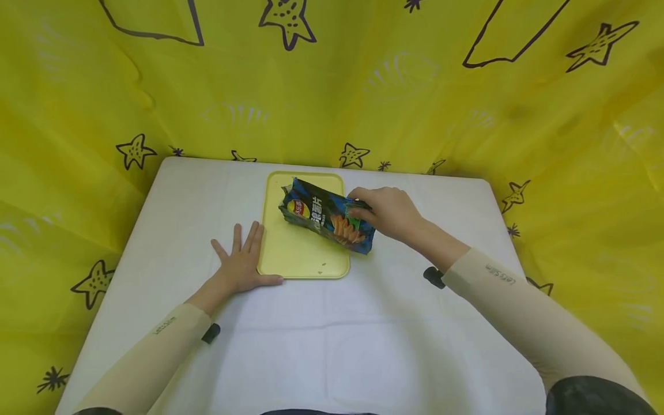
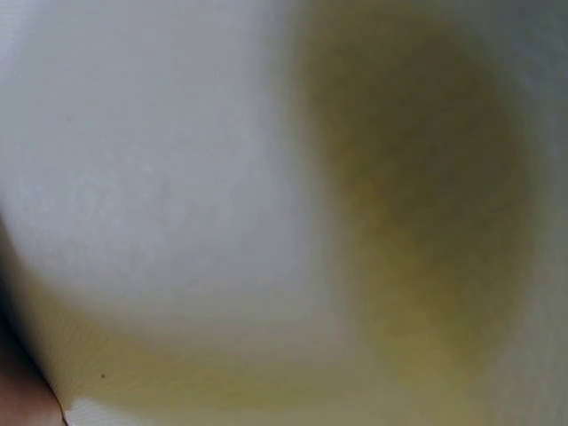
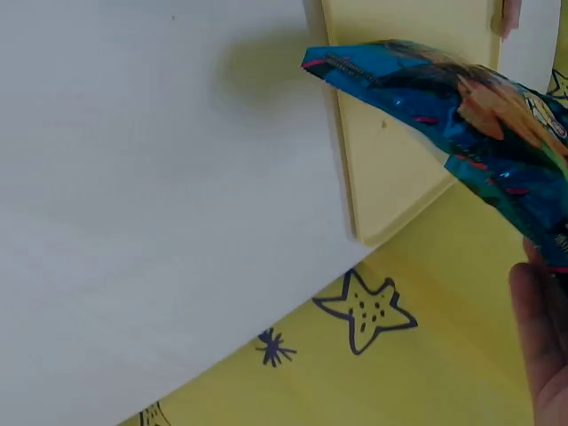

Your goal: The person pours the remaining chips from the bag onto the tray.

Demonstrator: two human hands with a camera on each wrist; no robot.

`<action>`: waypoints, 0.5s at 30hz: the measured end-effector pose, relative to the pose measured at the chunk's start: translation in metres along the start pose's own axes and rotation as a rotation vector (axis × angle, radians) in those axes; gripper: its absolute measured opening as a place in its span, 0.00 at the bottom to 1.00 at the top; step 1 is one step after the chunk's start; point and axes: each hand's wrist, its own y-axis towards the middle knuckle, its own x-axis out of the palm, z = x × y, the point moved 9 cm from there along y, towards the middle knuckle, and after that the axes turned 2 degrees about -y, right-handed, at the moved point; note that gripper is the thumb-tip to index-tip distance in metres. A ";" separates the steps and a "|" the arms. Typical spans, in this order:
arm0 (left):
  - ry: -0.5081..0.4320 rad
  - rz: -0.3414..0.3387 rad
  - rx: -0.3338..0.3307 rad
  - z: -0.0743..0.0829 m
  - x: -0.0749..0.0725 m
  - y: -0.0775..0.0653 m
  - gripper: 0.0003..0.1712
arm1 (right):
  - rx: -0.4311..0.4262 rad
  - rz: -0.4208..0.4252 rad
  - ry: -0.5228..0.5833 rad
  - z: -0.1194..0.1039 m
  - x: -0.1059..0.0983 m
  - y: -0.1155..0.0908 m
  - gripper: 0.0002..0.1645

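Observation:
A dark blue bag of potato chips [image 1: 324,218], with a red and yellow logo, is tilted over a pale yellow tray [image 1: 298,256]. My right hand [image 1: 391,213] pinches the bag near its right end. That end reaches past the tray's right edge. In the right wrist view the bag [image 3: 479,111] appears raised above the tray [image 3: 399,191], with fingers [image 3: 532,328] at its lower edge. Fingers spread, my left hand [image 1: 241,268] lies flat along the tray's left edge, its thumb near the front corner. Only blurred pale and yellow patches show in the left wrist view.
The tray lies toward the back of a white-covered table [image 1: 321,346]. A few small specks [image 1: 321,265] show near the tray's front right corner. Yellow cloth [image 1: 321,86] printed with starfish hangs behind and around the table.

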 end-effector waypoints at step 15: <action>0.009 -0.003 -0.013 0.000 0.001 0.001 0.78 | -0.231 0.092 -0.015 -0.018 -0.039 -0.001 0.21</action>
